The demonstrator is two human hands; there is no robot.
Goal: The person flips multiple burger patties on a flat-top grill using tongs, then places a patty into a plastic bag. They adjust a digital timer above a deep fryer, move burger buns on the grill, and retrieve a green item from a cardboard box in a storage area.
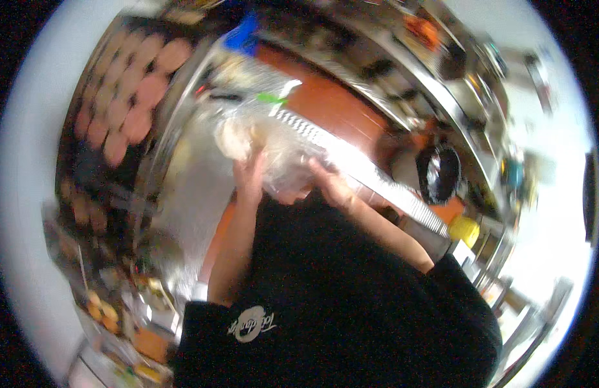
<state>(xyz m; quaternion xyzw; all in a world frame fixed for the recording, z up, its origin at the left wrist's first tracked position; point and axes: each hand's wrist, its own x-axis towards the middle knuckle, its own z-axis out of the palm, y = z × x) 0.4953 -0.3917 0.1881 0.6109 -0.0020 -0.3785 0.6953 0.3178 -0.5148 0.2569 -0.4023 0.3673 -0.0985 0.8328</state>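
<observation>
Motion blurs the view. A clear plastic bag [285, 160] is held in front of my black shirt, between my two hands. My left hand [250, 177] grips its left side, next to a pale rounded lump [234, 138] that cannot be made out clearly. My right hand [328, 182] has its fingers against the bag's right side. What the bag contains is too blurred to tell. A metal worktop [193, 165] extends beyond and to the left of my left hand.
Behind the worktop, a dark surface carries several pinkish round pieces [134, 97]. A bright ridged metal edge [372, 182] runs diagonally past my right hand, above reddish flooring [328, 104]. To the right are a black-lined bin [439, 174], a yellow object [464, 230] and metal shelving [440, 97].
</observation>
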